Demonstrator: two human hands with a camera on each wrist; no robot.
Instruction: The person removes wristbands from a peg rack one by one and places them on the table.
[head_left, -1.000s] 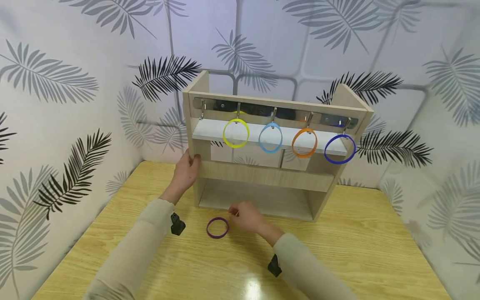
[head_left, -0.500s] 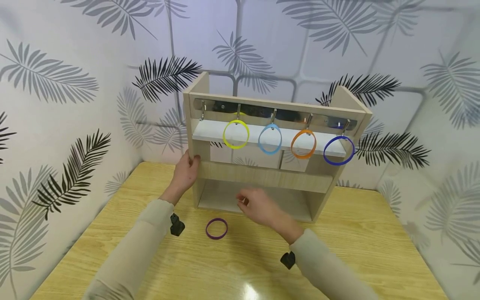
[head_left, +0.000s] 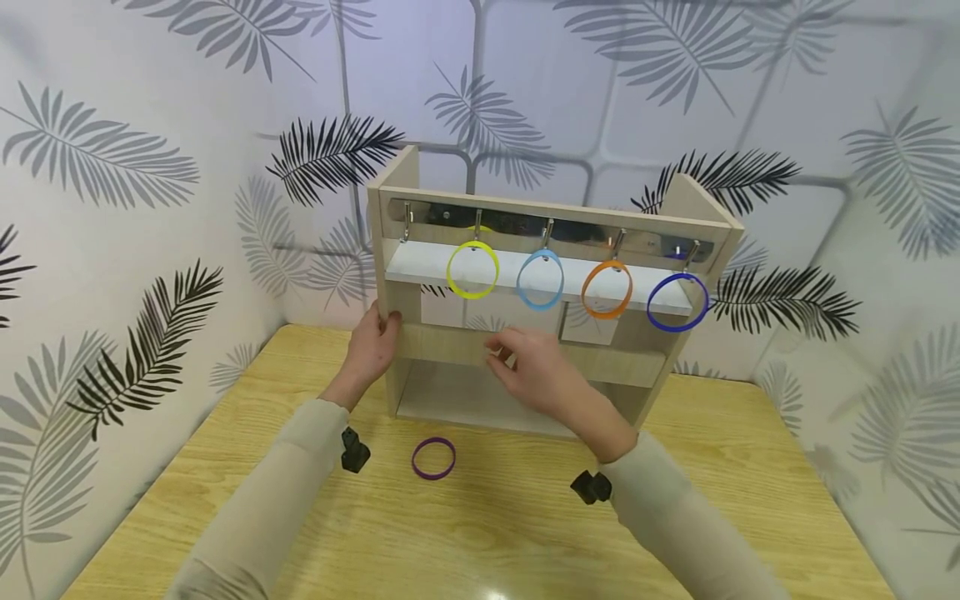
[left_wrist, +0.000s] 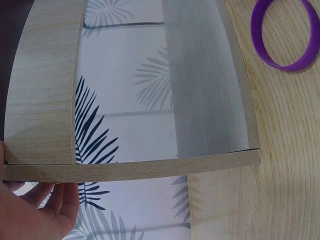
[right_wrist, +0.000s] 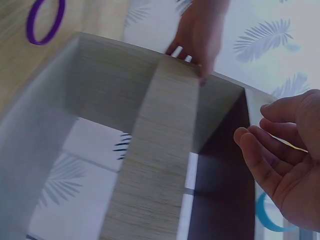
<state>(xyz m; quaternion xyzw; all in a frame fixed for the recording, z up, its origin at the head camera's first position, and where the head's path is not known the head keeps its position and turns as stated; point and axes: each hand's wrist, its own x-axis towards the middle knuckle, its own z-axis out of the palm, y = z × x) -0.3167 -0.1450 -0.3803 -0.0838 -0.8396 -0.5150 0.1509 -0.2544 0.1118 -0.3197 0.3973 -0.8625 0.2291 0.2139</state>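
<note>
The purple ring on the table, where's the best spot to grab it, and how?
I'd pinch the near edge of the purple ring, coming down from above on the side away from the shelf. It lies flat on the table, its open middle leaves room inside, and the shelf stands behind it.

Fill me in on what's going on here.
A person's left grip holds the side of a shelf. Their right grip is in front of it, fingers loosely curled, with nothing visible in it. Yellow, light blue, orange and dark blue rings hang on hooks; the leftmost hook is bare. A purple ring lies on the table before the shelf.
</note>
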